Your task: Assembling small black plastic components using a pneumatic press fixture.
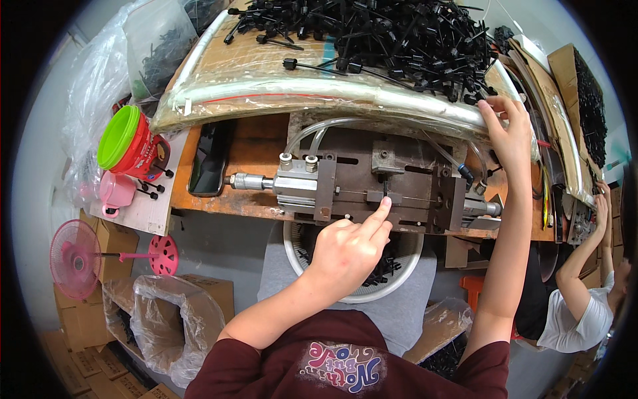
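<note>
From where I stand, the clamp fixture (349,176) sits at the middle of the worktop's (246,156) near edge, with a small black part (385,188) upright in its centre. The left hand (352,249) comes in over that edge, index finger stretched out, its tip at the part; the other fingers curl in, and I can't tell whether they hold anything underneath.

The right hand (508,130) is up at the right end of the near rim of the tray (279,90), beside a heap of black ties (412,46). Its thumb and forefinger bend toward each other at the heap's edge; whether they pinch a tie I can't make out.

A phone (211,159) lies toward the worktop's left end. Past that end, a red tub (136,146) and a pink cup (117,191) stand on a pale board (149,216). Below the near edge, a white basket (362,297) holds more black pieces. Off to the right, a co-worker (575,326) in a white shirt has both arms raised.
</note>
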`<move>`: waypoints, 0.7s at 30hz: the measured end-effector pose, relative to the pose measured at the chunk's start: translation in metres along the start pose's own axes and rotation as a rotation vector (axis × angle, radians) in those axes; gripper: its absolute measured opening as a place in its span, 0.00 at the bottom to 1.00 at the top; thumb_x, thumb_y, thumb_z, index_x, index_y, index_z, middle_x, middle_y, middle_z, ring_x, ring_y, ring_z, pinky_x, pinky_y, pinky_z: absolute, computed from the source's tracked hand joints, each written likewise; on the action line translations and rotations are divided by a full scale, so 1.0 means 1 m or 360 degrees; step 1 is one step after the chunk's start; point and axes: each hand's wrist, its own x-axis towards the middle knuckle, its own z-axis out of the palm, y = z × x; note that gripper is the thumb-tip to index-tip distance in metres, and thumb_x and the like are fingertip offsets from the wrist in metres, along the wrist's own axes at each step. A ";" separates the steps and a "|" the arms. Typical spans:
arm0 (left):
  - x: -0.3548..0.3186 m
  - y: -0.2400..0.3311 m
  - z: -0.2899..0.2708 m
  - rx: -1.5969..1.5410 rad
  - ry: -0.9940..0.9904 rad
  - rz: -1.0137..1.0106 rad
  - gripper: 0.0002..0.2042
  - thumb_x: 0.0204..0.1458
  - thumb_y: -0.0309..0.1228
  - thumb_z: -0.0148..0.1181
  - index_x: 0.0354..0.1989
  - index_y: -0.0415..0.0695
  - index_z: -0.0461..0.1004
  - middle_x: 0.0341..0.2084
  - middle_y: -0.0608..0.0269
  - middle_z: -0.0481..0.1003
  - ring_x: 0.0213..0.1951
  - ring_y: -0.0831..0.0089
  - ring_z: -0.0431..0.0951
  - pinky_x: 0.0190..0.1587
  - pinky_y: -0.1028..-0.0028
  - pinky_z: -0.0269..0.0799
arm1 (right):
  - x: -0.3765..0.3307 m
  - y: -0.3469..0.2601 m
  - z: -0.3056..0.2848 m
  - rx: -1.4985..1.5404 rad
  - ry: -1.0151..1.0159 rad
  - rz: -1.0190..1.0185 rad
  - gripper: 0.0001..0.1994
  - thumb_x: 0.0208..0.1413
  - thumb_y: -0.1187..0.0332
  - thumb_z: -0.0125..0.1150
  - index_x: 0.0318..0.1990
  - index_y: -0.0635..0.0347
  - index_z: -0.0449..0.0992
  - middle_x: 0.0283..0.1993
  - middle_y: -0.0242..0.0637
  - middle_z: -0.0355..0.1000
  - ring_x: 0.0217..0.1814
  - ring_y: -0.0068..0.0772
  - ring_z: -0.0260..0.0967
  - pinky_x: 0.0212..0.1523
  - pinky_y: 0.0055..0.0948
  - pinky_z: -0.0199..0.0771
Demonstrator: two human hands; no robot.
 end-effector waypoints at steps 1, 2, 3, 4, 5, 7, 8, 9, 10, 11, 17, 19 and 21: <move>0.000 0.000 0.000 -0.0005 -0.0002 -0.0004 0.11 0.41 0.28 0.72 0.35 0.41 0.81 0.51 0.54 0.78 0.21 0.69 0.77 0.28 0.74 0.74 | 0.000 0.000 -0.001 -0.0028 -0.0008 0.0000 0.19 0.55 0.52 0.64 0.43 0.57 0.82 0.41 0.42 0.75 0.45 0.42 0.70 0.51 0.39 0.66; 0.001 0.000 0.000 -0.0015 0.0003 -0.0001 0.11 0.41 0.28 0.71 0.35 0.41 0.81 0.51 0.54 0.78 0.21 0.69 0.77 0.28 0.74 0.74 | 0.000 0.000 -0.002 -0.0004 0.0002 0.0018 0.19 0.55 0.51 0.65 0.42 0.58 0.82 0.40 0.42 0.74 0.45 0.42 0.69 0.51 0.38 0.66; 0.001 0.000 0.001 -0.0026 0.0008 0.0003 0.11 0.41 0.28 0.71 0.35 0.41 0.80 0.51 0.54 0.78 0.20 0.69 0.77 0.28 0.74 0.73 | 0.000 0.000 -0.002 0.0020 0.0011 0.0036 0.20 0.54 0.49 0.66 0.42 0.58 0.82 0.40 0.42 0.74 0.45 0.41 0.69 0.51 0.38 0.66; 0.000 -0.001 0.001 -0.0037 0.0011 0.0001 0.11 0.42 0.28 0.71 0.35 0.41 0.80 0.51 0.54 0.78 0.20 0.68 0.76 0.28 0.74 0.73 | -0.001 -0.003 -0.003 0.0046 0.0015 0.0054 0.21 0.53 0.48 0.67 0.41 0.58 0.82 0.40 0.42 0.73 0.45 0.41 0.68 0.51 0.38 0.66; 0.000 -0.001 0.002 -0.0041 0.0021 0.0001 0.11 0.42 0.27 0.71 0.35 0.41 0.80 0.51 0.54 0.79 0.20 0.68 0.76 0.27 0.74 0.73 | -0.001 -0.007 -0.005 0.0051 -0.0009 0.0072 0.22 0.52 0.48 0.67 0.40 0.58 0.82 0.39 0.41 0.73 0.45 0.41 0.68 0.50 0.37 0.66; -0.001 -0.002 0.003 -0.0053 0.0044 -0.0002 0.11 0.41 0.27 0.71 0.34 0.41 0.80 0.51 0.54 0.79 0.19 0.68 0.76 0.27 0.74 0.73 | -0.003 -0.016 -0.013 0.0059 -0.0057 0.0107 0.23 0.50 0.46 0.69 0.39 0.59 0.81 0.38 0.41 0.72 0.45 0.40 0.67 0.50 0.37 0.65; -0.001 -0.001 0.003 -0.0034 0.0030 -0.0008 0.11 0.42 0.27 0.71 0.34 0.41 0.80 0.51 0.54 0.79 0.19 0.68 0.76 0.27 0.74 0.73 | -0.004 -0.018 -0.014 0.0061 -0.0053 0.0089 0.24 0.49 0.46 0.70 0.39 0.59 0.80 0.38 0.40 0.71 0.44 0.40 0.67 0.49 0.37 0.66; -0.001 0.000 0.002 -0.0016 0.0016 -0.0015 0.11 0.42 0.27 0.71 0.34 0.41 0.80 0.51 0.53 0.79 0.19 0.68 0.76 0.27 0.74 0.73 | -0.006 -0.020 -0.016 0.0062 -0.0049 0.0070 0.24 0.48 0.45 0.70 0.38 0.60 0.80 0.37 0.39 0.71 0.44 0.40 0.67 0.49 0.36 0.66; -0.001 0.001 0.001 0.0003 0.0002 -0.0022 0.11 0.42 0.27 0.71 0.34 0.41 0.80 0.51 0.53 0.78 0.19 0.67 0.76 0.27 0.73 0.73 | -0.007 -0.021 -0.016 0.0064 -0.0045 0.0053 0.25 0.47 0.45 0.71 0.37 0.60 0.79 0.37 0.39 0.70 0.44 0.39 0.66 0.48 0.36 0.66; -0.001 0.001 0.002 0.0006 0.0007 -0.0016 0.11 0.42 0.27 0.71 0.34 0.41 0.80 0.51 0.53 0.78 0.19 0.67 0.76 0.27 0.74 0.73 | -0.008 -0.021 -0.017 0.0048 -0.0042 0.0024 0.24 0.48 0.46 0.71 0.37 0.60 0.79 0.37 0.38 0.71 0.44 0.39 0.66 0.48 0.37 0.66; -0.001 0.000 0.002 0.0012 0.0004 -0.0011 0.10 0.42 0.27 0.70 0.34 0.40 0.80 0.51 0.53 0.78 0.19 0.67 0.76 0.27 0.74 0.73 | -0.016 -0.025 -0.020 0.0278 -0.0007 -0.0080 0.16 0.51 0.57 0.69 0.38 0.60 0.79 0.42 0.37 0.73 0.44 0.37 0.69 0.46 0.36 0.68; -0.001 0.001 0.003 0.0019 -0.0026 -0.0007 0.10 0.42 0.27 0.70 0.34 0.40 0.80 0.51 0.53 0.78 0.19 0.67 0.76 0.27 0.73 0.74 | -0.031 -0.034 -0.029 0.0439 0.0015 -0.0089 0.12 0.51 0.64 0.69 0.39 0.61 0.79 0.44 0.38 0.74 0.45 0.36 0.70 0.47 0.35 0.70; 0.000 0.001 0.001 0.0062 -0.0026 -0.0001 0.11 0.42 0.27 0.71 0.34 0.40 0.80 0.50 0.53 0.78 0.19 0.67 0.77 0.27 0.73 0.74 | -0.055 -0.058 -0.035 0.0783 0.0011 -0.0041 0.10 0.51 0.70 0.68 0.40 0.62 0.78 0.46 0.40 0.74 0.46 0.37 0.72 0.48 0.34 0.71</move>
